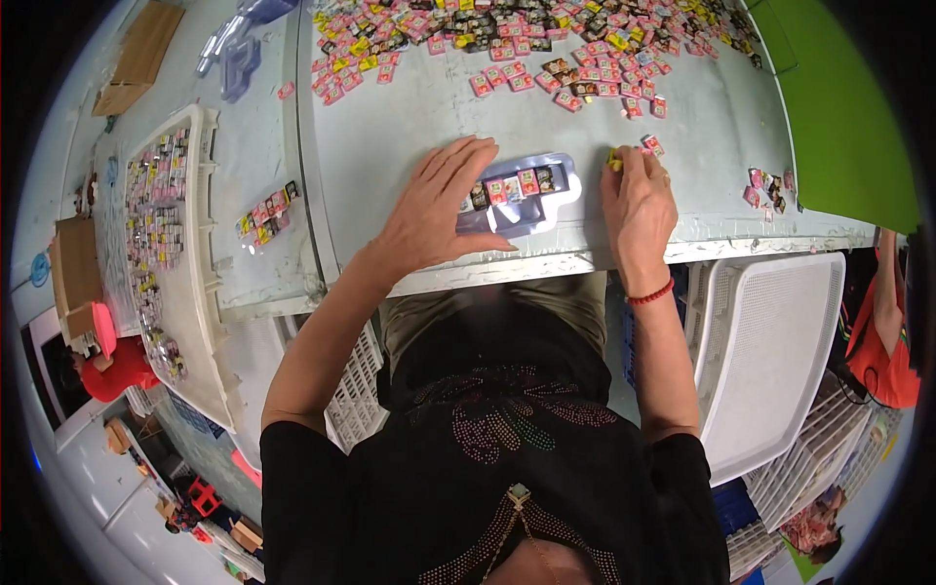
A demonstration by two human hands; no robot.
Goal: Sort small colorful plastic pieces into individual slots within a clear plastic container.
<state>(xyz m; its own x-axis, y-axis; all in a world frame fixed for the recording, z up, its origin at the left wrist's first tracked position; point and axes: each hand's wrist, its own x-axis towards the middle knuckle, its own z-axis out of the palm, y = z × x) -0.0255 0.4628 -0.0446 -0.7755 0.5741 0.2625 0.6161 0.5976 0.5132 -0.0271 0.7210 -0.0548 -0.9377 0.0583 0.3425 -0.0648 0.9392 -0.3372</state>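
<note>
A clear plastic tray [561, 200] lies near the table's front edge. A row of small pink, black and white boxes [513, 189] sits across it. My left hand [429, 207] spans the tray's left end, thumb along the near side and fingers stretched toward the far side, holding it. To the right of the tray, my right hand [639, 200] pinches a small yellow box [614, 158] between thumb and fingers; part of it is hidden. Just beyond those fingers lies a loose pink box [652, 145].
Many small pink, yellow and black boxes [517, 44] are heaped along the far table. Filled packs [268, 213] lie left, beside a white crate [200, 263] with more packs. Empty clear trays [234, 63] stand far left. A green panel [838, 117] edges the right side.
</note>
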